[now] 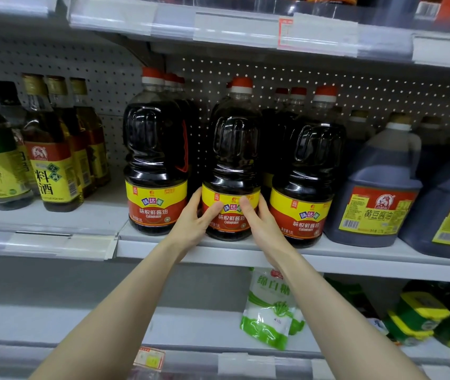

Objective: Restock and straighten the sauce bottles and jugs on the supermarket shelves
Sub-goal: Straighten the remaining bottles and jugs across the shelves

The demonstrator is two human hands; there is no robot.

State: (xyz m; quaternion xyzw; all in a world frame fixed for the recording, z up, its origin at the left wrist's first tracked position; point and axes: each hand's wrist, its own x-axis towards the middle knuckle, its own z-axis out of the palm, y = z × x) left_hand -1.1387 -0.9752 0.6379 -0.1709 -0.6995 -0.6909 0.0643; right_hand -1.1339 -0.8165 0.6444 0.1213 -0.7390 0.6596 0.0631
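Your left hand (192,219) and right hand (260,219) each grip the label band of the middle soy sauce jug (233,149), thumbs on front. Jug stands upright at the shelf (355,263) front edge, between left matching jug (155,160) and right matching jug (309,174). Cooking wine bottles (51,165) further left.

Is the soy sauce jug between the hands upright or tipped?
Upright. The middle soy sauce jug stands base-down on the shelf, cap on top; left hand and right hand hold its sides.
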